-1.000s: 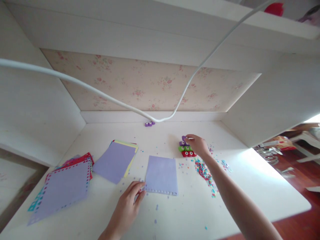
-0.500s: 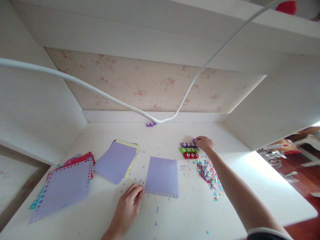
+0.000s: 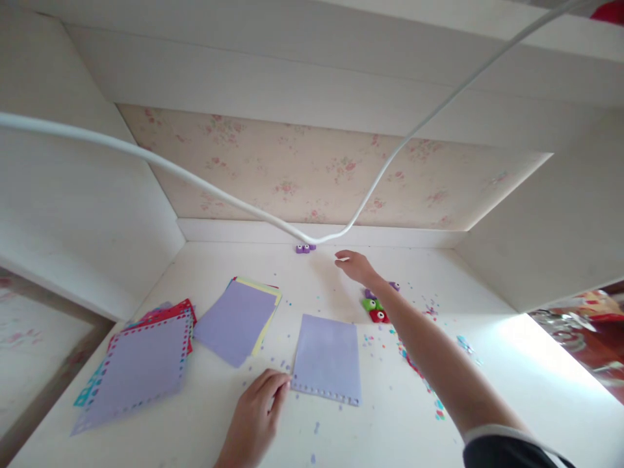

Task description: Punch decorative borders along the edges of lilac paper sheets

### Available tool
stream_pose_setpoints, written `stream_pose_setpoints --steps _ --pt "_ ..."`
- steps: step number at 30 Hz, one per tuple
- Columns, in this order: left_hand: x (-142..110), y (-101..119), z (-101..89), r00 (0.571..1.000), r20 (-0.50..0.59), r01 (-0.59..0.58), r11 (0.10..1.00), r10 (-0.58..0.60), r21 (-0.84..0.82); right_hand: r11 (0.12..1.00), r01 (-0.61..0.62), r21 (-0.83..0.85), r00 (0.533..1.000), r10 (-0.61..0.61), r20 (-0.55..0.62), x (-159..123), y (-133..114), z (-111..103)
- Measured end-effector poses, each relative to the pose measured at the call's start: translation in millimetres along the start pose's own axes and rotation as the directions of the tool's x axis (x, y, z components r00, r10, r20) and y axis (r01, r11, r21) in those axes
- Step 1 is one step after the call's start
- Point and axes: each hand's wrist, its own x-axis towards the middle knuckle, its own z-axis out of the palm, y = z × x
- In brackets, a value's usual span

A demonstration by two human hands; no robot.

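Purple blocks (image 3: 303,249) with eyes are sitting at the far edge of the desk (image 3: 390,429), left of the right hand (image 3: 357,265), which is hovering near without touching them. Its grip is standing spread: thumb and fingers are lying a little apart, with nothing showing between them. More blocks (image 3: 373,305), purple, green and red, are sitting nearer and to the right (the right forearm (image 3: 429,351) is covering some of them). The left hand (image 3: 258,406) is resting at the near left corner of a sheet (image 3: 326,354) with holes along its near edge; whether that grip is pinching the paper, I cannot tell. From this pose, the step in hand is seemingly the approach to the far blocks. The next move would be calling for a short shift left, lowered fingertips and a light pinch on one block, its neighbours staying unnudged.
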Motion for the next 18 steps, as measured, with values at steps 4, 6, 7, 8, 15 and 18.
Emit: stream_pose_setpoints --steps 4,6,7,8,15,18 --pt "0.2 1.4 -0.3 0.999 -0.029 -0.025 1.000 0.025 0.016 0.992 0.128 -0.003 0.990 -0.128 0.058 35.9 -49.0 27.0" --pt "0.3 2.0 -0.8 0.999 -0.038 -0.027 0.999 0.028 0.024 0.987 0.159 -0.016 0.985 -0.157 0.075 49.3 -64.9 37.2" --pt "0.4 2.3 -1.2 0.999 -0.040 -0.025 0.999 0.026 0.026 0.985 0.169 -0.022 0.982 -0.167 0.084 54.4 -70.9 41.4" --pt "0.4 2.7 -1.5 0.999 -0.039 -0.021 0.999 0.022 0.028 0.984 0.177 -0.027 0.980 -0.174 0.092 58.5 -75.7 45.1" --pt "1.5 4.6 -2.0 1.000 -0.029 -0.011 0.999 0.012 0.035 0.984 0.163 -0.075 0.981 -0.153 0.121 62.1 -86.1 54.0" --pt "2.3 5.2 -2.3 0.999 -0.032 -0.013 1.000 0.013 0.021 0.985 0.155 -0.077 0.984 -0.147 0.103 53.2 -83.6 52.7"
